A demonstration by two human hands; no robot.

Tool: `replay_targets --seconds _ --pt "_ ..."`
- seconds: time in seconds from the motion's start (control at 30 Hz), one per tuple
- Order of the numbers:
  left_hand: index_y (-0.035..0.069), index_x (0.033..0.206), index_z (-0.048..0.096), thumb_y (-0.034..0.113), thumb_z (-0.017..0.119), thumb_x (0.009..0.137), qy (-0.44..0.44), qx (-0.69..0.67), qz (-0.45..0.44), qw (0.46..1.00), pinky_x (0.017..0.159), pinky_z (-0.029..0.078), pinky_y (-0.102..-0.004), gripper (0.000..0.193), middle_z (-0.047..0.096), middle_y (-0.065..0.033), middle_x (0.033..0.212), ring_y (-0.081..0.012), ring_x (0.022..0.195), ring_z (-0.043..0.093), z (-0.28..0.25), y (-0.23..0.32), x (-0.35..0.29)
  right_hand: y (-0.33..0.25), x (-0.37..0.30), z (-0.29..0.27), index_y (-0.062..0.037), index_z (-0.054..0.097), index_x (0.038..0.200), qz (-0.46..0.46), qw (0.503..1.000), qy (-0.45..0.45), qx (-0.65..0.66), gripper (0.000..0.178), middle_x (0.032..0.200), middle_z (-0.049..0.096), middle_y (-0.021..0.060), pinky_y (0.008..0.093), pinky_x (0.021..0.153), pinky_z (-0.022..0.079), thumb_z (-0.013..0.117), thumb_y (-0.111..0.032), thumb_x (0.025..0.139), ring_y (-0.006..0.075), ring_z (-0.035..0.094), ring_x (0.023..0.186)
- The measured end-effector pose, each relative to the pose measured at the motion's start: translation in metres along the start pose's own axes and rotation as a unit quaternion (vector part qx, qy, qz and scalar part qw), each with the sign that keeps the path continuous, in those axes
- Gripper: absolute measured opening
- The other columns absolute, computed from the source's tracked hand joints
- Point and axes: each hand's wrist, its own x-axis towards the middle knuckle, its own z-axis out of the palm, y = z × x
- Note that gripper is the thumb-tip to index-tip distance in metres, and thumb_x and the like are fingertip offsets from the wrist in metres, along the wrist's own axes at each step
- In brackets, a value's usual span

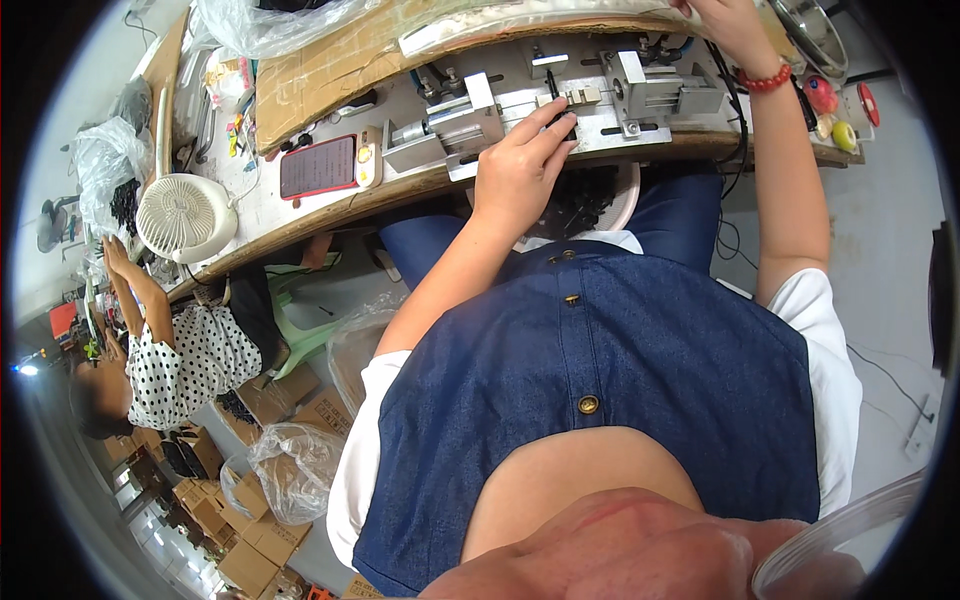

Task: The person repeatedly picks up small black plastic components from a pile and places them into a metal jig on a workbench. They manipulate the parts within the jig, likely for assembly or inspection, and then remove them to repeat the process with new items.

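Observation:
My left hand (pixel 520 175) reaches to the middle of a metal bench fixture, its fingers drawn together at a slim black part (pixel 553 88). That part lies across a small pale metal holder (pixel 585 95), and my fingers cover some of it. On either side of the holder stand a left metal slide block (pixel 470 112) and a right metal slide block (pixel 640 90). My right hand (pixel 728 28), with a red bead bracelet (pixel 765 80) at the wrist, is over the far side of the bench by a long white tray (pixel 500 35). The picture's top edge cuts off its fingertips.
A red-edged phone (pixel 318 167) and a white fan (pixel 187 217) are at the left of the bench. Cardboard (pixel 320 75) lies behind. Below the bench edge, a basket (pixel 628 195) holds black parts. Another person (pixel 190 350) works at the left. Cables hang at the right.

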Motion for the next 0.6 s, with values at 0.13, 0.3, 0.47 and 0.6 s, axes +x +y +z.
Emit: replay_targets --seconds 0.13,0.3,0.47,0.6 --pt "0.014 0.118 0.076 0.014 0.080 0.087 -0.026 -0.017 -0.019 0.999 0.069 0.060 -0.0311 0.031 0.072 -0.0064 0.128 -0.0206 0.075 0.073 -0.007 0.001 0.002 -0.002 -0.028 0.019 -0.0034 0.071 0.108 0.058 0.976 0.125 0.166 0.016 0.084 0.067 0.0033 0.0273 0.055 0.048 0.068 -0.017 0.101 0.0135 0.060 0.061" --pt "0.015 0.114 0.077 0.005 0.074 0.088 0.025 -0.008 0.066 0.997 0.070 0.058 -0.0331 0.028 0.073 -0.0070 0.109 -0.0227 0.078 0.070 -0.036 -0.002 0.042 -0.014 -0.080 0.055 -0.0015 0.066 0.122 0.060 0.980 0.047 0.186 0.022 0.102 0.071 0.0097 0.0297 0.061 0.054 0.064 -0.007 0.100 0.0175 0.066 0.071" --pt "0.007 0.109 0.071 -0.002 0.059 0.080 0.081 0.115 0.237 0.961 0.095 0.051 -0.0426 0.032 0.068 -0.0128 0.122 -0.0334 0.113 0.061 -0.054 -0.009 0.165 -0.031 -0.127 0.107 -0.0048 0.065 0.117 -0.058 0.992 -0.010 -0.112 0.024 0.118 0.062 0.0095 0.0316 0.086 0.052 0.070 -0.005 0.093 0.0231 0.062 0.101" --pt "0.007 0.108 0.069 0.001 0.059 0.083 -0.023 0.230 0.244 0.942 0.095 0.051 -0.0413 0.028 0.069 -0.0108 0.111 -0.0326 0.109 0.062 -0.060 -0.057 0.213 -0.018 -0.128 0.135 -0.0047 0.064 0.112 -0.130 0.960 -0.034 -0.245 0.023 0.126 0.062 0.0083 0.0393 0.096 0.050 0.071 -0.005 0.089 0.0306 0.057 0.112"
